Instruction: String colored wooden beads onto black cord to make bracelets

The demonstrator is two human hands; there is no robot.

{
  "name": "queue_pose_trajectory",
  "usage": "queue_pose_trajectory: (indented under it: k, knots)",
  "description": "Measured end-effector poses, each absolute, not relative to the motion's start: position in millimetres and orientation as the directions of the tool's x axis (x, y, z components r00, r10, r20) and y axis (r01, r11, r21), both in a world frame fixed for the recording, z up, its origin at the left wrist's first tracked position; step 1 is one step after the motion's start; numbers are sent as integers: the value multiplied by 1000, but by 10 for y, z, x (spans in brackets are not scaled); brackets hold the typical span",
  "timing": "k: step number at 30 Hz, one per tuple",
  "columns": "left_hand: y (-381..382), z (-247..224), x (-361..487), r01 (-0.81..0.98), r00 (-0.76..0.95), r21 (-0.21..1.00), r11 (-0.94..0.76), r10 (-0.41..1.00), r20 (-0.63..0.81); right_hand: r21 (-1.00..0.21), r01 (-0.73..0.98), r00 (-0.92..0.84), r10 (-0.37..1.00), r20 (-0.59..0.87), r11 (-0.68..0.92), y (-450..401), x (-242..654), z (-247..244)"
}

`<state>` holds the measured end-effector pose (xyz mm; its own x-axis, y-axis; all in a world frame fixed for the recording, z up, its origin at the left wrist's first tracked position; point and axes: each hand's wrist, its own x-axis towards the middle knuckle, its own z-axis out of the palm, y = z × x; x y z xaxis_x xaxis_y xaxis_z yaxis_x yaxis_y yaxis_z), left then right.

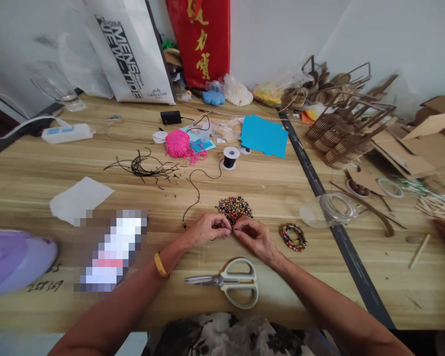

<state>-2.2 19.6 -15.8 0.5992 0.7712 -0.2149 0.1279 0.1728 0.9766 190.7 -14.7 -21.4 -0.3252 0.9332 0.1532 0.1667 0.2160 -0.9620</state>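
Just in front of a pile of small multicoloured beads, my two hands meet fingertip to fingertip. My left hand is closed in a pinch on a thin black cord, which runs from a white-rimmed spool to beside this hand; its end at the fingers is barely visible. My right hand also pinches, with a tiny dark speck at its fingertips, too small to name. A coiled string of beads lies to the right of it. Scissors with pale handles rest below both hands.
Cut black cords, pink yarn and blue sheets lie farther back. A blurred-out phone-like object and white paper are at left. Clear tape rolls and small woven baskets stand right. Another person's hand shows at the right edge.
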Motion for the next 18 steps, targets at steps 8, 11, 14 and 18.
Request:
queue_pose_trajectory:
  k: [8,11,14,18]
  knots:
    - [195,-178,-31,118,615,985,130,769,-175,-976,150,-311,945,104,156,-154,1890,-232]
    - [193,-164,-27,135,613,984,113,771,-172,-984,129,-299,951,82,125,-159,1887,-241]
    - [190,-144,-23,141,612,985,103,773,-169,-980,144,-292,952,93,140,-163,1884,-233]
    - [187,-121,-25,139,615,984,115,768,-177,-969,168,-298,946,126,182,-160,1886,-209]
